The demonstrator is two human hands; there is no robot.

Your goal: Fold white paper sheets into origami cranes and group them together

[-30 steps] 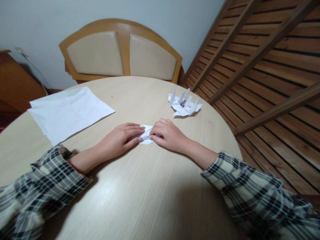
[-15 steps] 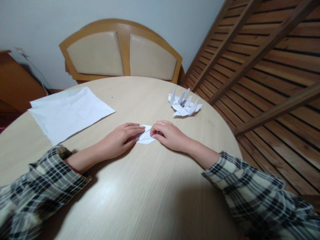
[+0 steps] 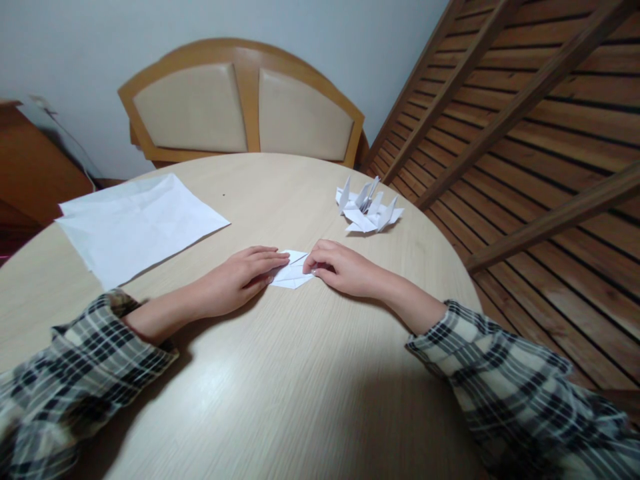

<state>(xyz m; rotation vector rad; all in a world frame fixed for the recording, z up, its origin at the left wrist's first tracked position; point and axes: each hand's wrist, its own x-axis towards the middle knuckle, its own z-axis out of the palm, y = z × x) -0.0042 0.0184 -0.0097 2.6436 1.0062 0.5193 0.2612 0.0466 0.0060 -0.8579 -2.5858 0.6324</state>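
Observation:
A small piece of white folded paper lies flat on the table, with crease lines and angled edges showing. My left hand rests on its left side, fingers stretched out and lying flat over the edge, thumb near the lower left corner. At the right side of the paper, my right hand is closed in a pinch, its thumb and forefinger at the right edge. The other fingers of that hand are curled under and partly hidden.
Large white paper sheets lie stacked at the left of the round table. Several folded paper cranes stand together at the back right. Behind the table is a padded wooden headboard; slatted wood rises at the right.
My right hand has shifted slightly to the right along the folded paper, uncovering a little more of it. My left hand has moved very slightly left.

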